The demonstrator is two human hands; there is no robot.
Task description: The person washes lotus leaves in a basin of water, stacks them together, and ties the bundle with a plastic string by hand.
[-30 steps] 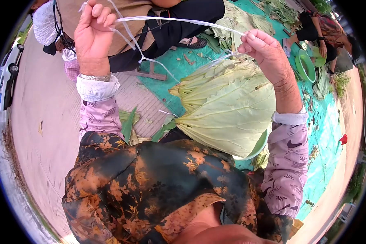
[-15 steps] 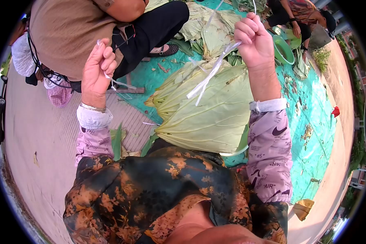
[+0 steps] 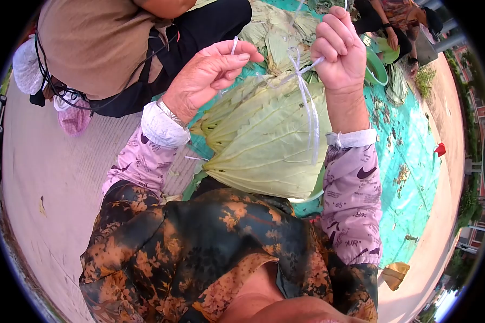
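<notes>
Teal tarp [image 3: 409, 210] under and around the leaf pile, debris scattered to the pile's right. Co-worker in brown shirt [image 3: 91, 48] crouched beyond the leaf pile, on its left. Leaf pile [image 3: 269, 140], landmark here: big pale green leaves, layered, stem ends bunched on its left side, in front of the wearer's torso. Pale-rimmed bowl [image 3: 310, 199] partly hidden beneath the pile's near right edge. Green basin [image 3: 376, 67] past the pile's far right corner. Right hand [image 3: 339, 51] raised over the pile's far right side, fingers curled tight, gripping white string. Left hand [image 3: 210, 72] over the pile's far left side, fingers partly bent, thumb extended; thin strand at index, can't tell if pinched. White string [image 3: 306, 99]: looped beside right hand, tails hanging over the pile. Small white strip [image 3: 195, 158] by the pile's stem ends.
</notes>
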